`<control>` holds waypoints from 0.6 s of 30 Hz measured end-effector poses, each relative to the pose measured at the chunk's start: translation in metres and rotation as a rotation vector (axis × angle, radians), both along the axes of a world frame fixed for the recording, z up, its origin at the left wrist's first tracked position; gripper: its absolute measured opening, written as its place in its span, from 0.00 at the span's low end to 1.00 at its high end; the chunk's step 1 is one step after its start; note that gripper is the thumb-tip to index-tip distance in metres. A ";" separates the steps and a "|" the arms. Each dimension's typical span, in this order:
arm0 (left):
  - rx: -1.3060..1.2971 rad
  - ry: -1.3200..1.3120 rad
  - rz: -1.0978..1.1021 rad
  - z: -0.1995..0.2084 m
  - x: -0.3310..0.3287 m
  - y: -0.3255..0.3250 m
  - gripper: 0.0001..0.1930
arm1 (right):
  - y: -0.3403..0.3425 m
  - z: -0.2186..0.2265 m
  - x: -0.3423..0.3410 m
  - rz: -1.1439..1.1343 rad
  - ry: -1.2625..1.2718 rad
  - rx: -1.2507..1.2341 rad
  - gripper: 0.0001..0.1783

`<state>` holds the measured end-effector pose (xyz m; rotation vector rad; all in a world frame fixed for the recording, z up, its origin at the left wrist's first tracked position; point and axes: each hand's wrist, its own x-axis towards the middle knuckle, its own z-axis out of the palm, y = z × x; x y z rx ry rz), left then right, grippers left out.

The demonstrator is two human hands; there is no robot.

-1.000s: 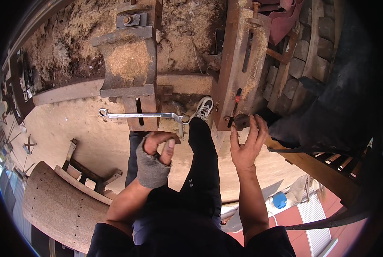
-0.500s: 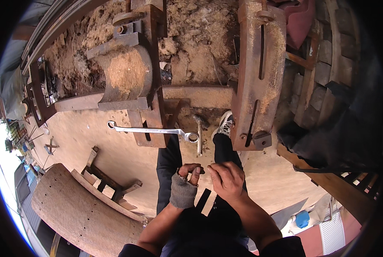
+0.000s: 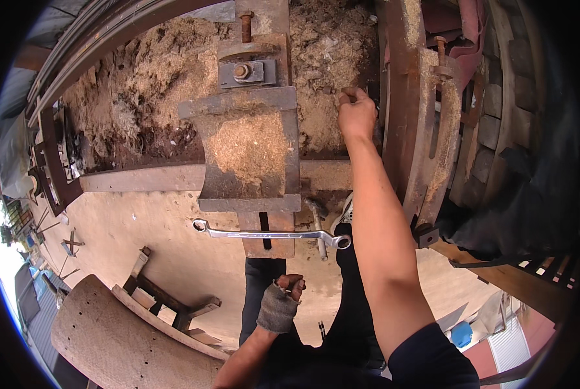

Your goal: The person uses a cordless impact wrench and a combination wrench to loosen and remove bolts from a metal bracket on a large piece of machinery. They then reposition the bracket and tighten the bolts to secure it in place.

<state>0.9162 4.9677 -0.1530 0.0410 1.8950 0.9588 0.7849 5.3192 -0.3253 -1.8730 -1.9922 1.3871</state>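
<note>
My right hand (image 3: 357,115) is stretched far forward over the sawdust bed, its fingers curled together; what they hold, if anything, is hidden. Close to my body, my left hand (image 3: 279,306) wears a grey fingerless glove and has its fingers bent inward; I cannot make out anything in them. A ring spanner (image 3: 270,234) lies across the slotted steel bar (image 3: 283,245). Above it sits a curved steel saddle (image 3: 216,188) heaped with sawdust (image 3: 250,146). A rusty bolt (image 3: 241,72) stands in the block behind the saddle. Below the spanner's right end, a hammer (image 3: 321,247) is partly hidden.
A second slotted steel bar (image 3: 440,139) runs along the right, near my forearm. Sawdust (image 3: 154,84) covers the bed at the back. A curved board with holes (image 3: 128,337) and a metal stand (image 3: 173,292) are at lower left. Dark cloth (image 3: 497,201) hangs at right.
My right hand has left its place beside the left hand and reached forward over the bed. The left hand stays near my body. The view has shifted, so the saddle appears farther right.
</note>
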 end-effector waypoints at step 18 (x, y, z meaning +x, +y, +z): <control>-0.217 0.009 0.497 -0.065 -0.058 -0.090 0.19 | 0.027 -0.230 -0.037 0.877 -0.594 0.365 0.12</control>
